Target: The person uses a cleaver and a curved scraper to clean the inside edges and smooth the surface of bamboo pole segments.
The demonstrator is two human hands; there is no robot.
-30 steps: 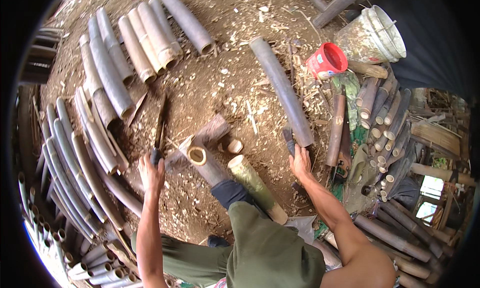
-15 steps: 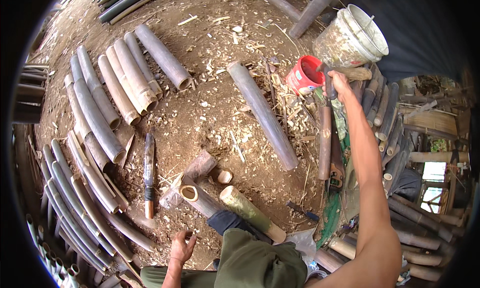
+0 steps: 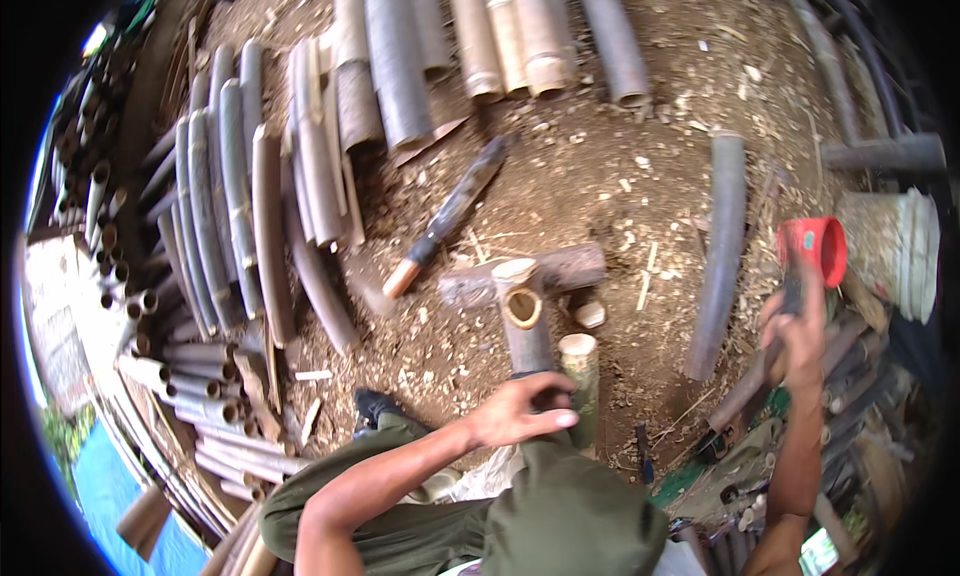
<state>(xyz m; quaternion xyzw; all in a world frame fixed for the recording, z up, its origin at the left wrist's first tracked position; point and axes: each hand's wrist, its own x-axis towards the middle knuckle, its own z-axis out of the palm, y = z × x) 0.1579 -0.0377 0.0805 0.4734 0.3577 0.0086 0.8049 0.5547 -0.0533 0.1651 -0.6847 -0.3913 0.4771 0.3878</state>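
Note:
My left hand (image 3: 525, 411) is closed round the dark-wrapped near end of a bamboo tube (image 3: 526, 338). The tube stands upright over my lap, its pale cut mouth facing up and away. Just to its right is a greenish bamboo piece (image 3: 579, 361). My right hand (image 3: 797, 336), smeared by motion, is out to the right beside a red bucket (image 3: 828, 251). It grips a short dark bar-like object (image 3: 793, 291), whose kind is too blurred to tell. A log block (image 3: 575, 266) lies on the ground behind the tube.
A long knife (image 3: 455, 211) with a wooden handle lies left of the log. Rows of bamboo tubes (image 3: 235, 171) fill the left and far side. One bamboo tube (image 3: 718, 266) lies at right; a whitish bucket (image 3: 890, 246) stands beside the red one. Chips litter the ground.
My view has turned to the left. My left hand has come up from low at the left onto the bamboo tube. The right hand, still holding the dark object, has drawn nearer to me.

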